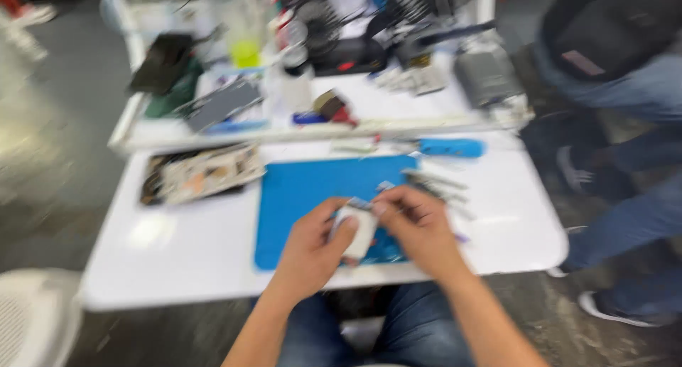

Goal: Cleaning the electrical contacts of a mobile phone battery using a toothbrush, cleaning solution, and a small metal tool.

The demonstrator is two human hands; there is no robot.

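Observation:
My left hand (311, 247) and my right hand (418, 228) meet over the near edge of a blue work mat (305, 189) on a white table (185, 246). Between them they hold a small white, flat rectangular object (359, 228). The left thumb presses on its front face; the right fingers pinch its upper edge. The picture is blurred, so the object's details cannot be made out.
A dark tray of small parts (199, 174) lies left of the mat. Metal tools (437, 186) and a blue-handled tool (451, 148) lie to the right and behind. A cluttered shelf (320, 118) stands at the back. Another person in jeans (632, 161) sits on the right. A white chair (32, 317) is at lower left.

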